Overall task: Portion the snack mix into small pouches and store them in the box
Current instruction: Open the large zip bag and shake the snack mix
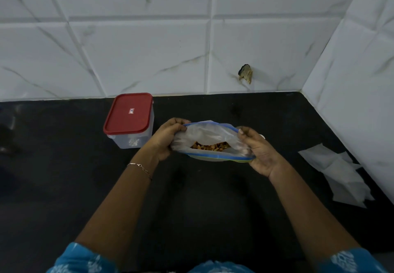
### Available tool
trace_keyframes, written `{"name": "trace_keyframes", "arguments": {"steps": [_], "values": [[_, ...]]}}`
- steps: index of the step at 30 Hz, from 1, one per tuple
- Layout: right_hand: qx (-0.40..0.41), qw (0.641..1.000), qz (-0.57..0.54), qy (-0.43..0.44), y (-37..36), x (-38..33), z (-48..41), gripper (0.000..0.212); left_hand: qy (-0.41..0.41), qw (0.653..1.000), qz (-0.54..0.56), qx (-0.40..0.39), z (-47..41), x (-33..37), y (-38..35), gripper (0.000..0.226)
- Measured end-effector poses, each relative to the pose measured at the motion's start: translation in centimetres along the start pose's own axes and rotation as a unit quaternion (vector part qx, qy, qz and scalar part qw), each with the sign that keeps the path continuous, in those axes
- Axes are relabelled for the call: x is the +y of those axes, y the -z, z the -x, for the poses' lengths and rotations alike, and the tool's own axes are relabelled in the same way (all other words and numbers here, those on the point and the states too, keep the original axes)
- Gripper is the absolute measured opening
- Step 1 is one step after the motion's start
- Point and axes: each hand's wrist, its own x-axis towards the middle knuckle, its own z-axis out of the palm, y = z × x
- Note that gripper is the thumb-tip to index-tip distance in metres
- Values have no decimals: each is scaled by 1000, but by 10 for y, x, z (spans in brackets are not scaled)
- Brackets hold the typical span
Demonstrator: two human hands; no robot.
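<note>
Your left hand (165,139) and right hand (259,151) pinch opposite ends of the zip bag (210,136), mouth stretched left-right; small pouches (339,172) lie nearer your right.

The supporting surface is a black countertop (64,187) that meets a white tiled wall (138,55) at the rear and on the right. A clear rectangular box (132,138), closed with a red lid (129,113), stands upright on it near the rear wall, left of centre. Flat white pouches (341,174) lie overlapping on the right side, close to the side wall and well apart from the box.
</note>
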Motion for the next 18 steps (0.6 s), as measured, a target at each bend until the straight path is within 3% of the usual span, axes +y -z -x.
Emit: {"name": "trace_keyframes", "arguments": {"steps": [4, 7, 11, 13, 16, 18], "values": [[31, 998, 48, 39, -1, -1, -3, 13, -87, 982, -160, 48, 3, 6, -6, 9], [35, 989, 109, 94, -1, -1, -2, 11, -112, 975, -192, 32, 6, 12, -6, 11], [16, 965, 207, 159, -2, -1, 1, 21, -88, 984, -151, 40, 9, 20, -7, 12], [13, 959, 222, 174, 0, -1, 1, 15, -50, 992, -108, 48, 11, 24, -7, 11], [-7, 961, 231, 152, 6, -4, -1, 9, 47, 999, -10, -2, 11, 31, -1, 23], [-28, 971, 210, 108, 11, -7, -3, 19, 100, 993, 44, -35, 12, 33, 3, 27]]}}
